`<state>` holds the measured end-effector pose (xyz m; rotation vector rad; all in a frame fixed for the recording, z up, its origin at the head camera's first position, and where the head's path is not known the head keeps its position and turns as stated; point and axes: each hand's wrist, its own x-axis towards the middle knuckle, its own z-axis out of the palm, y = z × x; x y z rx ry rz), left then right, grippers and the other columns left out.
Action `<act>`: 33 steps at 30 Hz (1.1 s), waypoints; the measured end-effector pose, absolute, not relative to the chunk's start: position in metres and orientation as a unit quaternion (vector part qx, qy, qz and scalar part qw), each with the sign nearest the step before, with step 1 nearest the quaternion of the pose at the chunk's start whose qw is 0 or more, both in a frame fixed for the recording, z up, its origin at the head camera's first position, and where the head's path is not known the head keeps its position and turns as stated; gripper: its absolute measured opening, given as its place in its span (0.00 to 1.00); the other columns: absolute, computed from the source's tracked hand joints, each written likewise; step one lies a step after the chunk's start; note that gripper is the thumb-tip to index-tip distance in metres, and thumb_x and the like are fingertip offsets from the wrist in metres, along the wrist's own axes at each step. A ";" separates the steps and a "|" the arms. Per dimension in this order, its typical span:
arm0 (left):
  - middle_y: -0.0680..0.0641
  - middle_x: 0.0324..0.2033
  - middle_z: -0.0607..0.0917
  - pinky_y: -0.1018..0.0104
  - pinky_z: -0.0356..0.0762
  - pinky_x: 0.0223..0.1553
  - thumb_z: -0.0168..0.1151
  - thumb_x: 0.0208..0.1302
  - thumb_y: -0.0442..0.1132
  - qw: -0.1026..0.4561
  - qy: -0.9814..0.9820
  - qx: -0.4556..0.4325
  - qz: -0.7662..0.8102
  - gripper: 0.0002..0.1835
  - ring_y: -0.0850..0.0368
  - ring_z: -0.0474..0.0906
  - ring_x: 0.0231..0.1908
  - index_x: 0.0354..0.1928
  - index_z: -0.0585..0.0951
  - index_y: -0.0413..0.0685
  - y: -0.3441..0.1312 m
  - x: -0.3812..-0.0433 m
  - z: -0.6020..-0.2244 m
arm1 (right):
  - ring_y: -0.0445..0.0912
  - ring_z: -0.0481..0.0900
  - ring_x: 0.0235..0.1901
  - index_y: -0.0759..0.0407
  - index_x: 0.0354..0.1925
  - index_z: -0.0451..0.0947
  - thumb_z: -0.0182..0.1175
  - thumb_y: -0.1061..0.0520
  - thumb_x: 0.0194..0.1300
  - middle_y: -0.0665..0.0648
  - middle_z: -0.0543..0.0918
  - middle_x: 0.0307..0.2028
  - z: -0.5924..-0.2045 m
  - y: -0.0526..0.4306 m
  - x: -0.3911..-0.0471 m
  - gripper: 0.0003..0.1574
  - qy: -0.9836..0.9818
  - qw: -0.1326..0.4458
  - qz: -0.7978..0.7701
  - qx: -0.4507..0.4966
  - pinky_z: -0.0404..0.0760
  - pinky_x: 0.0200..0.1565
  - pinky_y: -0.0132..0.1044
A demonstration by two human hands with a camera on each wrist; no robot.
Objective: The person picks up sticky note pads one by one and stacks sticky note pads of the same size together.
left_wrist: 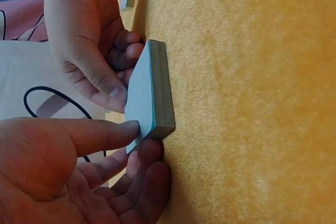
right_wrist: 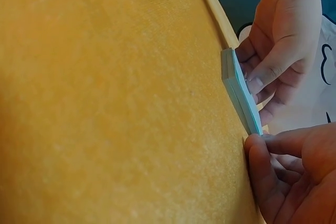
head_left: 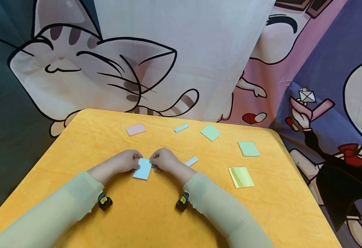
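Observation:
A light blue sticky note pad [head_left: 142, 169] lies at the middle of the yellow table, between both hands. From the left wrist view, the pad [left_wrist: 147, 93] shows two thick layers along its edge. My left hand [head_left: 128, 161] pinches its left side, thumb on the top face and fingers curled at the edge. At the upper right corner my right hand [head_left: 164, 160] pinches the pad between thumb and fingers. The right wrist view shows the pad [right_wrist: 241, 93] close to the tabletop, with the right hand [right_wrist: 294, 171] at its near end.
Beyond the hands lie a pink pad [head_left: 136, 129], a narrow blue strip pad [head_left: 181, 128] and a green pad [head_left: 210, 132]. To the right are another green pad [head_left: 248, 148] and a yellow pad [head_left: 244, 177]. A pale strip [head_left: 191, 161] is partly behind the right forearm.

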<state>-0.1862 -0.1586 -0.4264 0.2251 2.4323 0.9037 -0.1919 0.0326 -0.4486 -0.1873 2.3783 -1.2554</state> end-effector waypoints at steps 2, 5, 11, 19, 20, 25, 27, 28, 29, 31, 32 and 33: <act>0.45 0.31 0.77 0.62 0.71 0.35 0.60 0.67 0.33 0.267 0.900 0.082 0.336 0.20 0.54 0.74 0.30 0.60 0.74 0.35 -0.159 -0.186 -0.425 | 0.45 0.81 0.20 0.58 0.32 0.83 0.60 0.57 0.71 0.55 0.84 0.24 -0.449 0.033 -0.192 0.10 0.859 0.222 -0.456 -0.067 0.81 0.26 0.36; 0.45 0.32 0.77 0.62 0.71 0.35 0.60 0.68 0.33 0.269 0.899 0.080 0.336 0.20 0.54 0.74 0.30 0.60 0.74 0.35 -0.159 -0.185 -0.425 | 0.45 0.81 0.20 0.58 0.32 0.83 0.60 0.57 0.71 0.56 0.84 0.24 -0.448 0.033 -0.192 0.10 0.858 0.225 -0.458 -0.063 0.81 0.26 0.36; 0.45 0.31 0.78 0.63 0.71 0.34 0.60 0.68 0.34 0.264 0.902 0.081 0.331 0.20 0.54 0.75 0.30 0.60 0.74 0.36 -0.159 -0.185 -0.427 | 0.44 0.80 0.20 0.57 0.32 0.83 0.61 0.57 0.70 0.55 0.84 0.23 -0.447 0.033 -0.191 0.10 0.860 0.223 -0.455 -0.058 0.80 0.25 0.36; 0.46 0.28 0.78 0.64 0.71 0.32 0.61 0.67 0.33 0.260 0.901 0.078 0.338 0.20 0.55 0.74 0.27 0.60 0.74 0.35 -0.159 -0.184 -0.427 | 0.45 0.76 0.15 0.57 0.43 0.77 0.67 0.53 0.65 0.56 0.81 0.20 -0.442 0.037 -0.179 0.12 0.871 0.234 -0.425 -0.070 0.77 0.21 0.36; 0.46 0.27 0.78 0.64 0.71 0.31 0.60 0.67 0.33 0.259 0.901 0.079 0.338 0.21 0.55 0.73 0.26 0.60 0.74 0.35 -0.159 -0.184 -0.426 | 0.45 0.76 0.16 0.57 0.47 0.77 0.68 0.52 0.64 0.55 0.81 0.22 -0.441 0.037 -0.178 0.17 0.876 0.234 -0.415 -0.077 0.77 0.22 0.37; 0.46 0.27 0.78 0.63 0.71 0.33 0.60 0.68 0.33 0.254 0.904 0.078 0.334 0.20 0.55 0.74 0.27 0.60 0.74 0.35 -0.158 -0.183 -0.425 | 0.43 0.75 0.30 0.58 0.62 0.73 0.73 0.39 0.55 0.50 0.80 0.32 -0.439 0.039 -0.168 0.43 0.919 0.207 -0.306 -0.137 0.75 0.37 0.36; 0.46 0.28 0.78 0.63 0.71 0.34 0.59 0.68 0.33 0.252 0.906 0.081 0.331 0.20 0.55 0.74 0.27 0.60 0.75 0.35 -0.158 -0.182 -0.425 | 0.43 0.76 0.38 0.58 0.66 0.70 0.73 0.34 0.52 0.50 0.82 0.40 -0.437 0.038 -0.164 0.52 0.929 0.201 -0.266 -0.157 0.75 0.44 0.36; 0.46 0.28 0.78 0.63 0.71 0.34 0.59 0.67 0.33 0.251 0.906 0.083 0.330 0.19 0.55 0.74 0.27 0.59 0.75 0.35 -0.159 -0.182 -0.425 | 0.43 0.77 0.41 0.58 0.67 0.68 0.73 0.32 0.50 0.51 0.83 0.44 -0.437 0.037 -0.162 0.55 0.933 0.202 -0.250 -0.163 0.76 0.46 0.37; 0.46 0.28 0.78 0.63 0.71 0.34 0.59 0.67 0.33 0.250 0.907 0.085 0.328 0.19 0.55 0.74 0.27 0.59 0.75 0.35 -0.159 -0.182 -0.426 | 0.43 0.78 0.44 0.58 0.68 0.67 0.73 0.31 0.49 0.52 0.82 0.48 -0.436 0.036 -0.160 0.57 0.936 0.201 -0.235 -0.168 0.76 0.48 0.38; 0.46 0.27 0.78 0.63 0.71 0.33 0.59 0.67 0.32 0.249 0.907 0.086 0.329 0.19 0.55 0.74 0.27 0.59 0.75 0.35 -0.159 -0.182 -0.426 | 0.44 0.79 0.48 0.58 0.70 0.64 0.72 0.29 0.49 0.53 0.81 0.53 -0.435 0.034 -0.157 0.60 0.943 0.199 -0.202 -0.176 0.77 0.49 0.39; 0.46 0.27 0.78 0.63 0.71 0.32 0.58 0.67 0.32 0.250 0.906 0.086 0.330 0.19 0.55 0.74 0.27 0.59 0.75 0.35 -0.159 -0.182 -0.426 | 0.44 0.79 0.49 0.58 0.70 0.64 0.72 0.28 0.49 0.53 0.81 0.55 -0.435 0.033 -0.156 0.61 0.947 0.195 -0.185 -0.178 0.78 0.49 0.39; 0.46 0.27 0.78 0.63 0.71 0.32 0.58 0.67 0.32 0.252 0.905 0.085 0.332 0.19 0.54 0.74 0.26 0.59 0.75 0.35 -0.159 -0.182 -0.427 | 0.44 0.80 0.48 0.57 0.70 0.64 0.71 0.29 0.49 0.53 0.81 0.54 -0.434 0.032 -0.156 0.60 0.950 0.192 -0.169 -0.180 0.78 0.48 0.39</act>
